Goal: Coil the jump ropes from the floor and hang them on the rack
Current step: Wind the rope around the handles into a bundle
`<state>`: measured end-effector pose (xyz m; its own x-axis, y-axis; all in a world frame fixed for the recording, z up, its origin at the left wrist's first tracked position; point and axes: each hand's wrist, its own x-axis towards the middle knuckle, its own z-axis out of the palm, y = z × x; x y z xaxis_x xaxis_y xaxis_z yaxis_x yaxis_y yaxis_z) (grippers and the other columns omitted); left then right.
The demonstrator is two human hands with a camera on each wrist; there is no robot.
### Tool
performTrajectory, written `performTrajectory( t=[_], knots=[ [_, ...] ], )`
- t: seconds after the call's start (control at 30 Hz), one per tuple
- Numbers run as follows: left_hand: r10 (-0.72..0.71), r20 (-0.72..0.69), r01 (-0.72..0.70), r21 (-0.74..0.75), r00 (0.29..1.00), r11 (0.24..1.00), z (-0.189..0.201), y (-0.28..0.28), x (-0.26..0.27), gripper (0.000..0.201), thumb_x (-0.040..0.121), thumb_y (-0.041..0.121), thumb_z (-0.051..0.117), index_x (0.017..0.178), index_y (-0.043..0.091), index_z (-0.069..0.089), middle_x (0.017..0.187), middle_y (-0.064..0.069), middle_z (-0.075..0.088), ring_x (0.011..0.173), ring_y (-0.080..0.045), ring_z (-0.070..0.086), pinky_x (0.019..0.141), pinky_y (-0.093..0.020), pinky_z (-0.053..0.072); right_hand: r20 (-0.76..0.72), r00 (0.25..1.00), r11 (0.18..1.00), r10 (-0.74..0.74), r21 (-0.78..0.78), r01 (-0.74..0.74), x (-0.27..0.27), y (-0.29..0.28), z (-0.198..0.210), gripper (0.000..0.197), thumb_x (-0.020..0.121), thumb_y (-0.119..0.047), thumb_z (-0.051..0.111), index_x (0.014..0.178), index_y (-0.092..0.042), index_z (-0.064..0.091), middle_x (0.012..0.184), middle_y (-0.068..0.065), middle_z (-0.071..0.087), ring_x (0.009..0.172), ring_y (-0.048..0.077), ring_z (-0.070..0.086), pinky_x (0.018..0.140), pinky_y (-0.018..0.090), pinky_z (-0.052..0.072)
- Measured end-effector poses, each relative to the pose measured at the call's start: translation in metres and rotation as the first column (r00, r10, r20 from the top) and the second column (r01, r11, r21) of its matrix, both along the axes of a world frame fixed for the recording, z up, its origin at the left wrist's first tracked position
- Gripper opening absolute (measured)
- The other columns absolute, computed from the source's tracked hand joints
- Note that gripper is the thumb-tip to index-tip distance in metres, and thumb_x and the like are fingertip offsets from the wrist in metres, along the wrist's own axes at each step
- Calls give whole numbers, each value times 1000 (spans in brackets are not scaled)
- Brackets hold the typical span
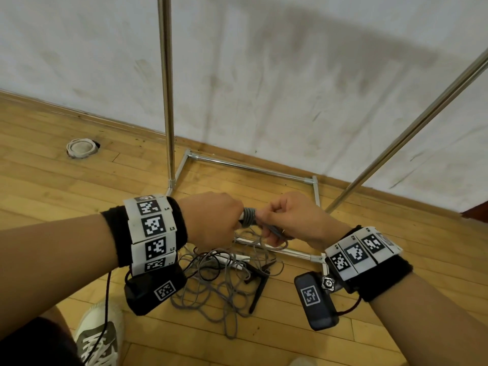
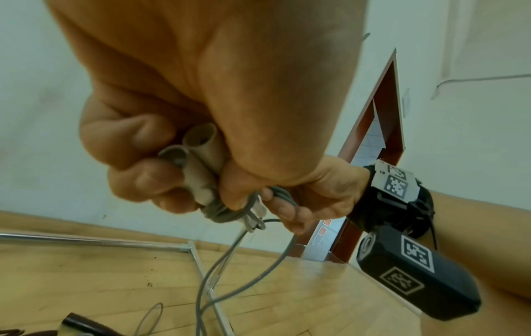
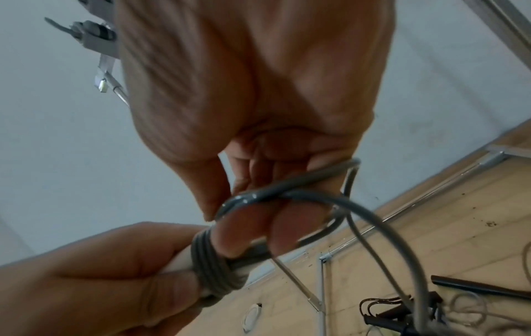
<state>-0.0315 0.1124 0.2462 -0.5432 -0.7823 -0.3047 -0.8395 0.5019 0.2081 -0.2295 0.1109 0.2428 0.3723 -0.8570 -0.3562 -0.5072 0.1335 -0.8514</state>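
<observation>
Left hand (image 1: 211, 220) clamped round two pale handles (image 2: 201, 159), centre frame. Right hand (image 1: 290, 220) pinching grey rope (image 3: 287, 197) against tight wraps (image 1: 248, 217). Loose jump ropes (image 1: 224, 281) heaped on floor (image 1: 52, 180) below, beside rack (image 1: 167, 101).

the white marker band (image 1: 151, 228) on the left wrist carries small codes: "l3" beside one square pattern, "l4" above it. nothing else reads clearly.
</observation>
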Motion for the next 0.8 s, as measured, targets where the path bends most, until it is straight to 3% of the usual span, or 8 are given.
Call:
performTrajectory(
  t=[0.13,0.23,0.4,0.53,0.63,0.7,0.8],
  knots=[
    [106,-139,-116,-66,985,991,-2,-6,4,13,97,26,51,94,16,43,73,5,44,60,-12,46,47,-27,30,117,981,987,-154,-21,157,11,3,-7,23,96,-25,62,87,-5,69,71,12,74,63,23,72,61,35,61],
    [117,-222,-145,-118,968,982,-3,-10,7,16,97,25,50,88,19,38,71,5,45,58,-13,45,48,-31,31,177,968,981,-179,-42,189,12,4,-12,23,98,-25,58,88,-10,72,73,10,73,65,22,71,62,33,60],
    [110,-346,-169,-143,932,975,2,-15,8,22,99,29,49,81,23,38,70,6,49,58,-13,47,49,-31,31,347,923,986,-166,71,151,2,4,-9,12,94,-6,60,97,-8,72,82,10,75,76,19,72,67,24,56],
    [75,-368,-135,-141,927,981,10,-16,6,29,101,32,47,75,28,34,71,6,51,60,-13,47,52,-32,33,286,949,991,-129,-3,135,-2,6,-9,11,94,-11,63,90,-12,73,72,7,72,61,13,66,58,21,53],
    [89,-420,-133,-76,903,988,15,-15,5,26,101,33,46,77,27,39,73,2,54,63,-17,50,57,-36,42,68,997,981,-22,-190,35,-5,7,-7,24,101,-28,53,86,-16,69,58,1,65,47,6,55,50,15,44],
    [111,-490,-145,-33,865,989,20,-15,3,24,101,32,47,79,24,44,72,0,55,61,-18,50,56,-36,42,-80,997,942,12,-334,-38,-6,8,-6,32,103,-36,44,85,-22,66,52,0,62,47,3,54,52,12,40],
    [136,-552,-189,-39,822,981,27,-19,2,23,101,31,48,80,22,49,72,-3,59,60,-20,54,55,-38,44,-55,998,906,-3,-422,-21,-8,10,-4,25,104,-30,43,91,-24,63,61,0,65,54,4,57,58,20,46]
  ],
)
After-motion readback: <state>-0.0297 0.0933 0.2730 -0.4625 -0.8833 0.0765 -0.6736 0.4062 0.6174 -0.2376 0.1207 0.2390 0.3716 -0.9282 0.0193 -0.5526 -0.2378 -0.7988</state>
